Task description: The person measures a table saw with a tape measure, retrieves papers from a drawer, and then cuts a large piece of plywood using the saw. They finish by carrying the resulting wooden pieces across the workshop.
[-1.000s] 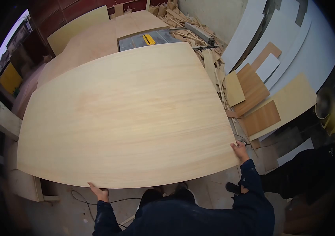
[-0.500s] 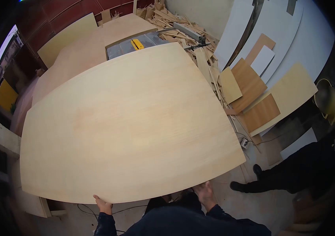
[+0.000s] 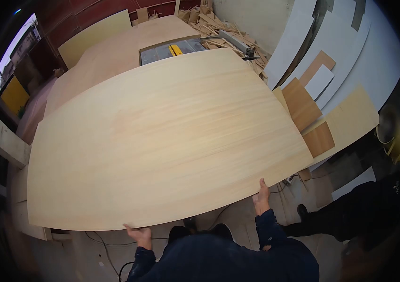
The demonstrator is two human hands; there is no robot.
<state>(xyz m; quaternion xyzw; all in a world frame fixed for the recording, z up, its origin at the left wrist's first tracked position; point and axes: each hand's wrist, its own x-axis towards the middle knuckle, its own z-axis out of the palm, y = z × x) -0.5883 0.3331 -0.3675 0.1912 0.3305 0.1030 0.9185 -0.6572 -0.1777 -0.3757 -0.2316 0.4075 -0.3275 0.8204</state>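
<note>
A large pale plywood sheet [image 3: 171, 141] fills the middle of the head view, its near edge toward my body. My left hand [image 3: 138, 236] grips that near edge left of centre, with the fingers hidden under the board. Farther right, my right hand [image 3: 261, 199] holds the same edge, thumb up on the top face and fingers underneath. Beyond the sheet's far edge, a grey saw table [image 3: 155, 55] shows with a yellow blade guard [image 3: 175, 50] on it. What bears the sheet from below is hidden.
Reddish boards [image 3: 87, 70] lie beyond the sheet at left. Wood offcuts [image 3: 223, 30] are heaped at the back. White panels [image 3: 350, 61] and brown board pieces [image 3: 301, 105] lean at right. A person in dark clothing [image 3: 345, 211] is at lower right. Cables [image 3: 108, 243] run along the floor.
My right hand has moved right and up from below the edge to hold the board with its thumb on top. The sheet's right end has shifted right, and my left hand slightly right.
</note>
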